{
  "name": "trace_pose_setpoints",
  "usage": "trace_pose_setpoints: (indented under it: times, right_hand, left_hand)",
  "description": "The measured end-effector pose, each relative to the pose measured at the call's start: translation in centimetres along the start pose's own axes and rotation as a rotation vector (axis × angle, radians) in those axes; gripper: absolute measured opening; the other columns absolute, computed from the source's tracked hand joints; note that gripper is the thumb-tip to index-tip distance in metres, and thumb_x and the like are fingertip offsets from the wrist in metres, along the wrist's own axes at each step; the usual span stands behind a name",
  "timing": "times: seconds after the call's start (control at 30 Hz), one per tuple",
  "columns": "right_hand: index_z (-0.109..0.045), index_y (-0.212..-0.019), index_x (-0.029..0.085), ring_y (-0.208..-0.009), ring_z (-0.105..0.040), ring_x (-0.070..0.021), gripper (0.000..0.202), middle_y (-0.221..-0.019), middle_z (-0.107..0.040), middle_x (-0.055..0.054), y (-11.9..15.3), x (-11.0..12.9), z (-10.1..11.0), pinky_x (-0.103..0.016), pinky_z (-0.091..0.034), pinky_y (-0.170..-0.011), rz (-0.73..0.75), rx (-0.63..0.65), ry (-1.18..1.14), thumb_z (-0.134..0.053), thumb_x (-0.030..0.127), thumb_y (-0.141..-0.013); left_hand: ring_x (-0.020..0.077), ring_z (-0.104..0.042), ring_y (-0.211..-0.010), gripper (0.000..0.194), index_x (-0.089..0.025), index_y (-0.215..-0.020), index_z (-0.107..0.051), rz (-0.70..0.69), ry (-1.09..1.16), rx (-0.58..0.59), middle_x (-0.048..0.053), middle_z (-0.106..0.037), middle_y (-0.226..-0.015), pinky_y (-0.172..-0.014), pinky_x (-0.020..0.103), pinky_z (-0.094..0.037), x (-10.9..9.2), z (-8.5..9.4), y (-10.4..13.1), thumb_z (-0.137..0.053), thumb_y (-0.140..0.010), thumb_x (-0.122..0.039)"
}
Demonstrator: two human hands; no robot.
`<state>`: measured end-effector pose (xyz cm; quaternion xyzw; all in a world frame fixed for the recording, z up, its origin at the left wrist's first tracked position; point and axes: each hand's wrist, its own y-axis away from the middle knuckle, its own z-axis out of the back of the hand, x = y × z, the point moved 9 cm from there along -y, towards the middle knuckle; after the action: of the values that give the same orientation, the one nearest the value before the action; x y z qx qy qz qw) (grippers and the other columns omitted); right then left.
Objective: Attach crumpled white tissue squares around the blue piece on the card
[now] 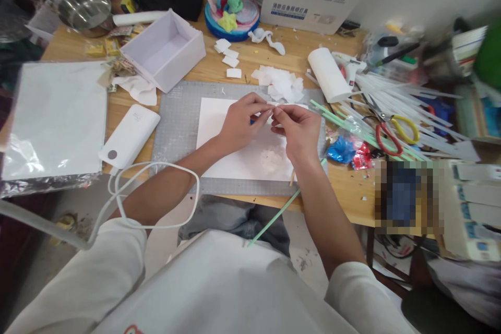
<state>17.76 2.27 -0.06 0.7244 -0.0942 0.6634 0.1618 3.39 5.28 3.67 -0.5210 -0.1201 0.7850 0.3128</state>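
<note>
Over a white sheet [219,164] on a grey cutting mat [176,130], my left hand [245,121] and my right hand [300,128] meet fingertip to fingertip. Both are closed in a pinch on a small white piece [271,103], mostly covered by the fingers. A bit of blue shows under my left fingers; I cannot make out what it is. Below the hands a pale, crumbly-looking patch [274,163] lies on the sheet. Crumpled white tissue [279,83] rests just beyond them. A thin green stick [274,217] slants past my right forearm over the table's front edge.
To the left are a white open box [176,62], a power bank [131,135] with a looped white cable [199,188], and a plastic-wrapped pack [58,120]. On the right lie a paper roll [329,75], scissors [387,135], white strips [422,107] and a blue packet [341,150].
</note>
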Motion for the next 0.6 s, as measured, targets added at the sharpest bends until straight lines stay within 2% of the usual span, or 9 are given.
trace_pose_setpoints:
  times: [0.27,0.6]
  right_hand:
    - [-0.077,-0.078,0.021,-0.057,-0.062,-0.0074,0.009,-0.066,-0.069,0.004,-0.1,-0.3,0.1,-0.02,-0.056,-0.054,-0.013,-0.006,0.016,-0.077,0.029,-0.075]
    - [-0.074,-0.082,0.021,-0.062,-0.063,-0.0086,0.013,-0.071,-0.069,0.003,0.0,-0.3,0.0,-0.023,-0.058,-0.058,-0.02,0.005,0.083,-0.075,0.033,-0.077]
  left_hand:
    - [0.013,-0.067,-0.085,0.02,-0.019,-0.103,-0.077,-0.141,-0.104,-0.051,0.005,-0.071,-0.094,-0.074,0.026,-0.056,-0.5,0.1,0.4,-0.059,-0.096,-0.022]
    - [0.012,-0.065,-0.085,0.02,-0.02,-0.101,-0.077,0.056,-0.024,0.032,0.005,-0.069,-0.095,-0.066,0.021,-0.056,0.5,-0.4,0.1,-0.059,-0.095,-0.025]
